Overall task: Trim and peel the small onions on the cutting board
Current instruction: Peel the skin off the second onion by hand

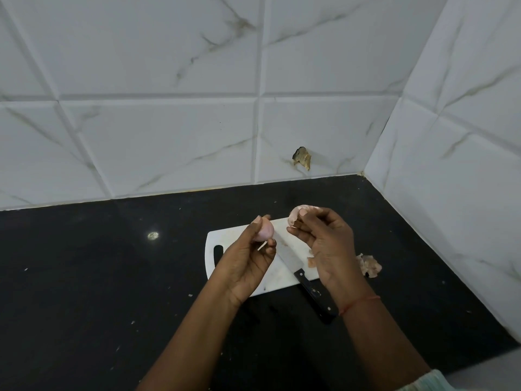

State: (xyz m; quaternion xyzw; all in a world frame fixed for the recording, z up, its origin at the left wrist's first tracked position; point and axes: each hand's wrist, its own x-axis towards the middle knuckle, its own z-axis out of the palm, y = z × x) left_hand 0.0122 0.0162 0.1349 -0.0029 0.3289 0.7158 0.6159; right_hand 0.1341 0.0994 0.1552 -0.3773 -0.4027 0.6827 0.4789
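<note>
- Left hand (248, 258), grip curled, holds a small, pale pink peeled onion (265, 231) above the white plastic cutting board (239, 235).
- Right hand (327, 244) pinches a loose piece of pinkish onion skin (298, 213).
- A black-handled knife (307, 286) lies on the board, handle over the black worktop (98, 277).
- Skin scraps (369, 265) lie beside the board.

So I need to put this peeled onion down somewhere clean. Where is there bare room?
The cutting board is bare along its far-left part, between the handle slot and the knife blade. The dark counter left of the board is open. It is crowded on the right, near the peel pile.
</note>
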